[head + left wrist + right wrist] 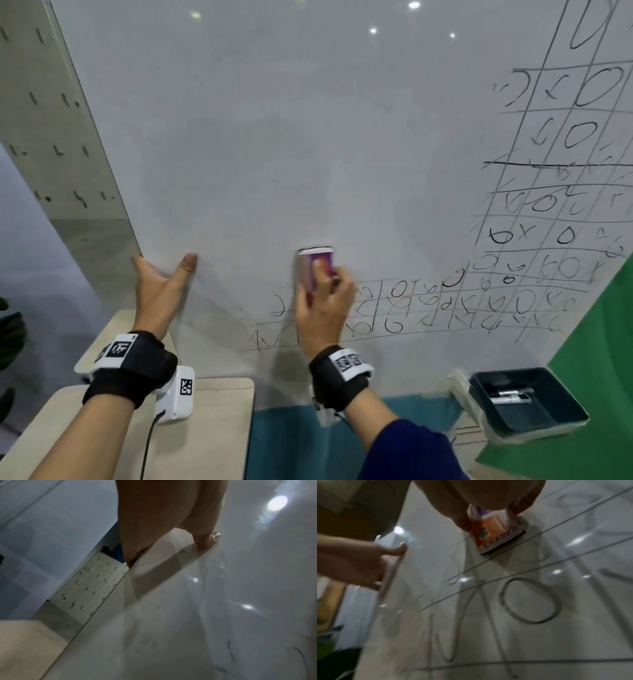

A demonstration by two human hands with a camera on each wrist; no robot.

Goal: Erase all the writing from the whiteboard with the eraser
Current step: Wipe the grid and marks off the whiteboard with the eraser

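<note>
The whiteboard leans upright in front of me, its left and middle parts wiped. A hand-drawn grid of black circles and crosses covers its right side and runs along the lower rows. My right hand grips the orange-and-purple eraser and presses it flat on the board at the left end of the lower rows. In the right wrist view the eraser sits on a grid line, with marks below it. My left hand holds the board's left edge, with the thumb on the front face.
A dark tray holding markers hangs at the board's lower right. Beige tabletops lie below my left arm. A perforated metal panel stands left of the board, and a green surface lies to its right.
</note>
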